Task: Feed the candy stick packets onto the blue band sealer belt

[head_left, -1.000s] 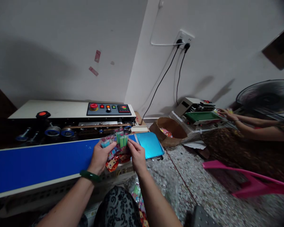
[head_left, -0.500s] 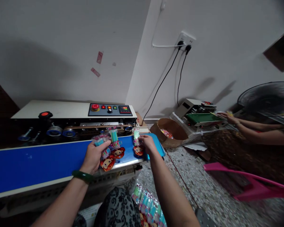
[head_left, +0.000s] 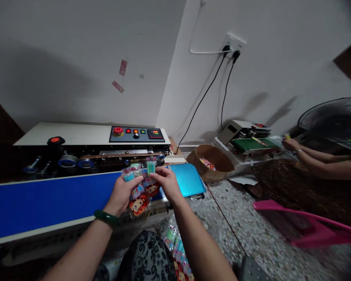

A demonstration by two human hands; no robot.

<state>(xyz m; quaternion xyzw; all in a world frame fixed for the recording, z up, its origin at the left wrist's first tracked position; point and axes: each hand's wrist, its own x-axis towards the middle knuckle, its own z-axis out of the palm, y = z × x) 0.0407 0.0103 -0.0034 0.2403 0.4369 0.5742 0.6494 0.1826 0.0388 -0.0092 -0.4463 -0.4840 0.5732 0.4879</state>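
My left hand [head_left: 120,194], with a green bangle at its wrist, grips a small stack of clear plastic packets [head_left: 139,205]. They show turquoise sticks at the top and a red-haired cartoon figure below. Touching that stack, my right hand [head_left: 169,184] pinches a similar packet [head_left: 151,168] between thumb and fingers. Both hands are over the right part of the blue conveyor belt [head_left: 61,197] of a sealing machine [head_left: 76,134]. Part of the pinched packet is hidden by my fingers and the stack.
A bright blue plate [head_left: 188,179] forms the belt's right end. Below lies a clear bag of packets [head_left: 178,246]. Beyond stand a brown paper bag [head_left: 219,171], a second machine with a green belt [head_left: 251,144], a co-worker's hands [head_left: 291,144], a pink chair [head_left: 304,222] and a fan [head_left: 336,121].
My right hand has moved left from the belt's right end to the stack in my left hand. The packet seen at that end is gone from there. A strip now lies on the green belt.
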